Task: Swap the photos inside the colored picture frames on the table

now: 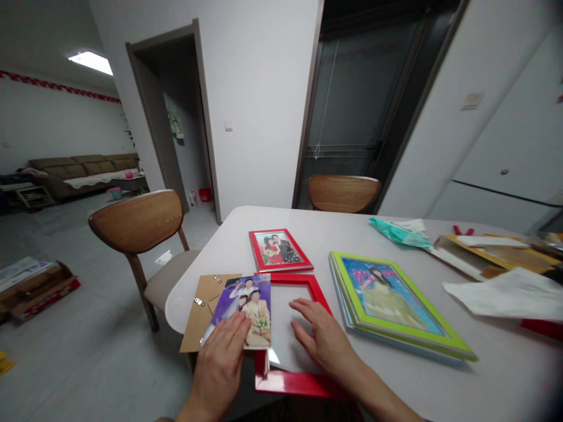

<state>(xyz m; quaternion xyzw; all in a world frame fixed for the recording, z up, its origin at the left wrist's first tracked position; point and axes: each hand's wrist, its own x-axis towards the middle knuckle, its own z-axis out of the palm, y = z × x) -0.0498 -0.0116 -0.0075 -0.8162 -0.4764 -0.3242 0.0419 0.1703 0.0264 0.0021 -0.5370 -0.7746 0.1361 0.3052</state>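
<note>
My left hand (221,357) lies flat on a wedding photo (259,305), fingers stretched out together. Beneath the photo is a brown backing board (193,322) with metal clips, jutting past the table's left edge. The photo's right side overlaps an empty red picture frame (285,384) at the table's front. Over that frame's opening hovers or rests my right hand (323,337), thumb and fingers apart, holding nothing; whether it touches the frame's edge I cannot tell. Just behind lies a smaller red-framed photo (275,249).
A stack of frames topped by a lime-green one (347,287) lies right of centre. Farther right are a teal and white wrapper (400,231), a yellow envelope (505,252) and white paper (505,293). Wooden chairs (141,223) stand at the left and behind the table (229,246).
</note>
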